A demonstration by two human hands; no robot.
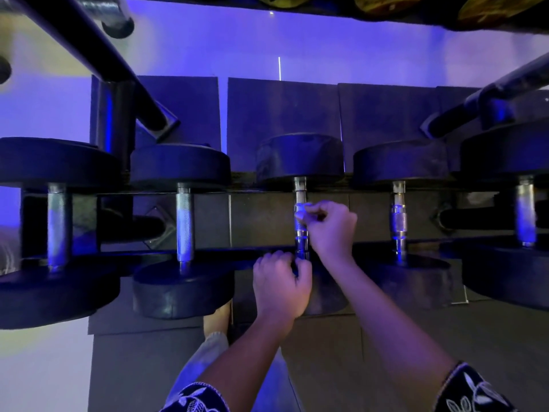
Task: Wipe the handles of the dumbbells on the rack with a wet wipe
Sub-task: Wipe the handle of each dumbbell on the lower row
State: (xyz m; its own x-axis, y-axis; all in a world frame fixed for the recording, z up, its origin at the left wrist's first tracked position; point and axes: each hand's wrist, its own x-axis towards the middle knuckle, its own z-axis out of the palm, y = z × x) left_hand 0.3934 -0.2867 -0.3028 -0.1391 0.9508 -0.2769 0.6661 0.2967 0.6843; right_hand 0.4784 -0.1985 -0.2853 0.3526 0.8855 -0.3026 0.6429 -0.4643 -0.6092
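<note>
While left hand (280, 285) is gripping near end of middle dumbbell handle (301, 237), likely steadying, right hand (329, 224) is pinching wet wipe (300, 211) round far part.

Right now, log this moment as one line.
step: wiping | right hand pinches pale wet wipe against chrome handle of middle black dumbbell | left hand grips handle's near end
</note>
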